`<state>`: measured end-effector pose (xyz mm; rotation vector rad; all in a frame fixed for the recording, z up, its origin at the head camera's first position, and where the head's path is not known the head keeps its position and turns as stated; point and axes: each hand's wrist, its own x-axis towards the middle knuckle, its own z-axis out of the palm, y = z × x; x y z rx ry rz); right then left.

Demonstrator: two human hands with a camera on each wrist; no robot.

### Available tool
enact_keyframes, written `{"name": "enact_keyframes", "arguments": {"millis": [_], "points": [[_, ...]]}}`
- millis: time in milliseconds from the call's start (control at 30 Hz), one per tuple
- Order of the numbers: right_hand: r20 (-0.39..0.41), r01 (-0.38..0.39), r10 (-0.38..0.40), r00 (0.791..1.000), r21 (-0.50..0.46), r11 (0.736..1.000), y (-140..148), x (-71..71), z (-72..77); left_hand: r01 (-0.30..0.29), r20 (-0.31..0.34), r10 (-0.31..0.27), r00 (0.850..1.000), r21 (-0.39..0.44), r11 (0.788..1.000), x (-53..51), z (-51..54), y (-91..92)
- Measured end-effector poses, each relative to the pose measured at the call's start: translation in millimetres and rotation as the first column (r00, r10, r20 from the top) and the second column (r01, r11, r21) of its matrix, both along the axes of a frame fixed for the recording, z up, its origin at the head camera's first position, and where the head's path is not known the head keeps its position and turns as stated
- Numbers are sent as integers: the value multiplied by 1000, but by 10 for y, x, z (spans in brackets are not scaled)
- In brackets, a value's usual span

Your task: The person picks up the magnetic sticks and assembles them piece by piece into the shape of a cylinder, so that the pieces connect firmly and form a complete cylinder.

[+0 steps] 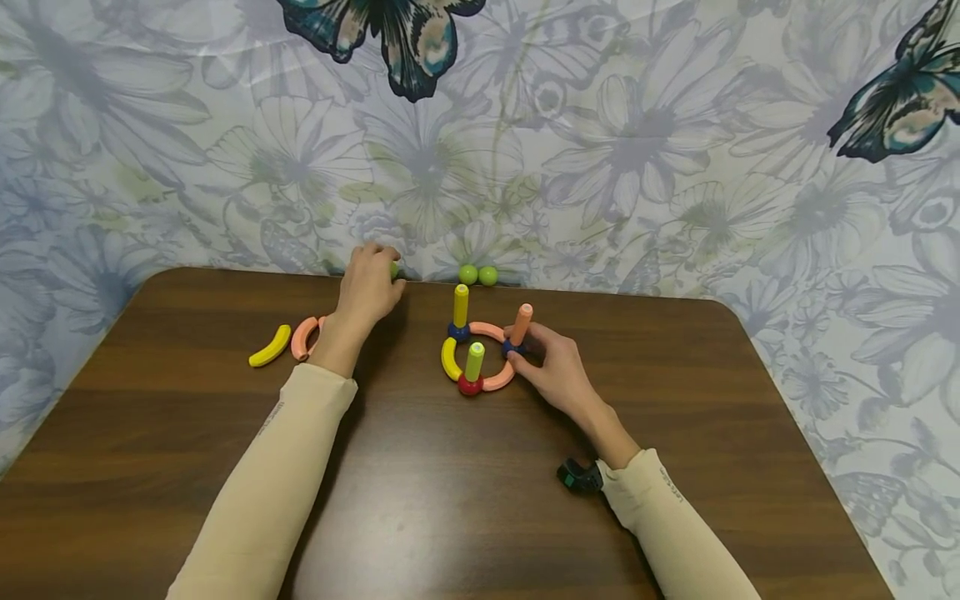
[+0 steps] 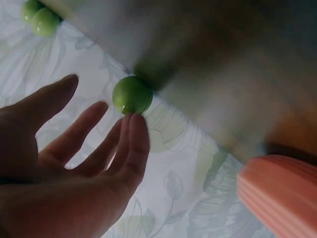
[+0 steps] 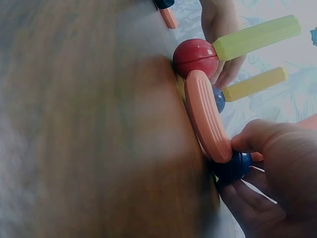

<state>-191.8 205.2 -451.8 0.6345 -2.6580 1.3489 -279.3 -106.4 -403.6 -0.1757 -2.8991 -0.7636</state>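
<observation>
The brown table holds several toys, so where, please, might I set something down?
The table is bare between the left sleeve and right sleeve, in front of the ring build; outside the left sleeve, nearer than the yellow curved piece; and right of the right hand. The back centre is crowded around the ring build, green balls and left hand.

The right hand [image 3: 285, 183] gripped a blue ball [image 3: 233, 168] beside a wooden tabletop [image 3: 99, 124]. A curved, ridged salmon rod [image 3: 207, 116] linked it to a red ball [image 3: 194, 58], which bore a straight pale-green rod [image 3: 257, 37]. Behind, a yellow rod [image 3: 255, 84] rose from a second blue ball [image 3: 219, 100]; the left hand [image 3: 232, 72] showed partly hidden.
</observation>
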Motion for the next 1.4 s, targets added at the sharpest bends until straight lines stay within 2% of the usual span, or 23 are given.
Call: {"name": "enact_keyframes", "arguments": {"millis": [133,367,567,667,767,833,900,1000,1067,1167,1233,1300,1400], "points": [[14,7,-7,1000,-9,1000,-6,-7,-8,15,38,-14,999,-22,1000,-17,-8,-22],[31,22,-22,999,-21,1000,-3,-7,-13,-14,31,14,999,8,1000,-29,-53,-68],[45,27,-24,999,-60,998,-6,-1,-35,15,55,-16,998,3,1000,-11,-71,-89],[57,35,-31,998,-72,997,-6,-9,-47,50,40,-52,998,53,997,11,9,-67],[64,44,-39,997,-75,996,-6,-23,-55,122,-12,-121,993,153,981,58,188,-11],[63,48,-43,997,-76,996,-5,-31,-53,190,-44,-185,982,209,959,116,345,48],[63,51,-46,997,-77,996,-5,-35,-49,264,-74,-254,964,237,935,185,494,112],[68,56,-51,996,-73,996,-3,-34,-38,373,-97,-360,928,243,896,293,662,199],[68,56,-52,996,-66,996,-2,-33,-36,433,-111,-419,901,231,871,346,730,238],[63,56,-52,997,-59,997,1,-33,-37,499,-107,-487,867,201,843,395,776,276],[59,57,-53,997,-56,997,2,-31,-38,521,-91,-513,853,182,834,398,773,292],[57,58,-55,997,-54,997,3,-26,-36,531,-73,-527,847,167,830,394,760,306],[53,60,-58,997,-51,997,3,-19,-35,524,-56,-523,851,175,834,385,738,320]]}}
